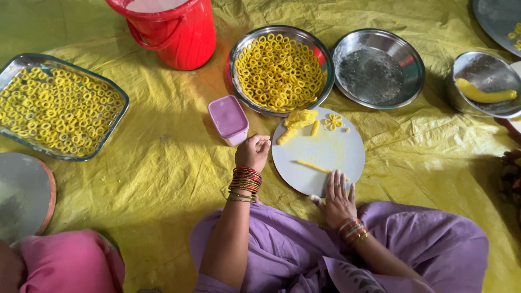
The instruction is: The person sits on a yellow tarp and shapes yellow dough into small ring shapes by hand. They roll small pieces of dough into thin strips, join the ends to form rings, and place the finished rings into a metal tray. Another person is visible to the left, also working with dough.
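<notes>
Curled into a loose fist, the left hand (253, 151) sits just off the left edge of the round white board (320, 154), fingers folded shut on themselves; whether a bit of dough is tucked inside, can't tell from this angle. L forearm runs up from the lap, wrist stacked w/ red and gold bangles (245, 183), knuckles facing the board. Right hand (337, 196) lies flat, palm down, fingers spread and straight, resting on the board's near edge; grip apart, clamped on nothing. A thin rolled yellow dough strand (313, 166) lies on the board just past those fingertips, maybe touching them. R wrist bent back toward the body, more bangles there.

Far side of the board: a yellow dough lump (300, 118), two short dough pieces, and a small flower-shaped ring cluster (334, 121). Pink lidded plastic box (228, 119) stands just left of the board, near the L fist. Beyond it a round steel bowl (279, 69) full of yellow dough rings, touching an emptier steel bowl (378, 68) to its right. Rectangular tray (57, 106) of rings far left; red bucket (171, 30) at top. All on a yellow sheet (163, 173) spread on the floor. Person sits cross-legged in purple cloth.
</notes>
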